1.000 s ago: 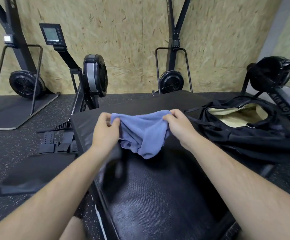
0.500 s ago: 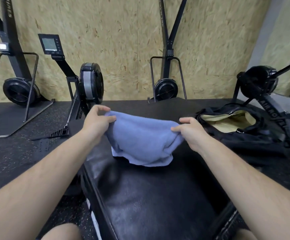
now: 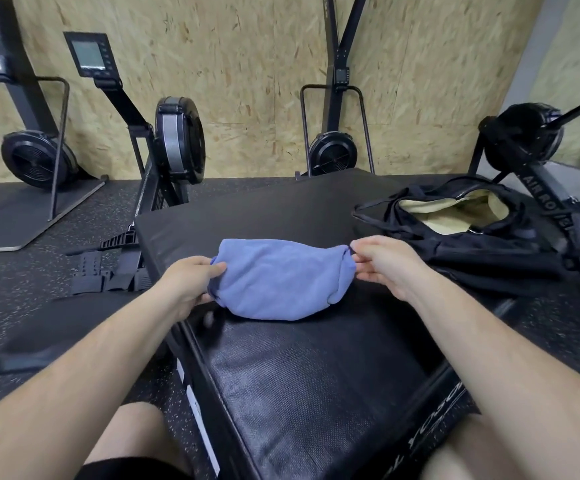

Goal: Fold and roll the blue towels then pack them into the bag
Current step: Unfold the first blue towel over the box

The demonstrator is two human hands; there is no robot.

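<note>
A blue towel point(image 3: 279, 278) hangs stretched between my hands just above a black padded box point(image 3: 302, 368), its lower edge touching or nearly touching the surface. My left hand point(image 3: 191, 282) pinches the towel's left end. At the right end, my right hand point(image 3: 382, 263) pinches the other corner between thumb and fingers. A black bag point(image 3: 482, 244) with a pale yellow lining lies unzipped on the box's far right side, just beyond my right hand.
Black exercise machines stand along the chipboard wall: a rower with a monitor point(image 3: 174, 143) at left, another flywheel point(image 3: 331, 154) behind the box, and an air machine point(image 3: 524, 140) at right. Footrests point(image 3: 108, 268) lie on the speckled rubber floor to the left.
My hands have drawn apart and lowered, stretching the towel wider and bringing it down toward the box. The view has tilted slightly down.
</note>
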